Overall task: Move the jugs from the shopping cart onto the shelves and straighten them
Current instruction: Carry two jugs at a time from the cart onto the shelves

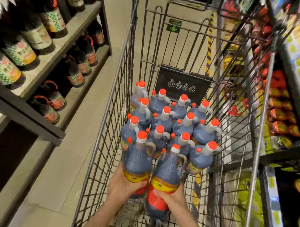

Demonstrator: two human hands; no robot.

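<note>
Each hand's grip is wrapped low round a jug, left hand (125, 185) and right hand (171, 195), above the near end of the shopping cart (107, 127); held by the labelled bodies rather than the handles, either jug could slip or knock the others standing beyond.

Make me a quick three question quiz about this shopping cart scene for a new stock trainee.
1. True or false: each hand grips one jug over the shopping cart.
2. What colour are the jug caps? A green, B red-orange, C white.
3. Fill in: the shelves holding dark bottles stand on the person's ____ side.

Key:
1. True: left hand grips the left jug, right hand the right jug.
2. B.
3. Left.
</note>
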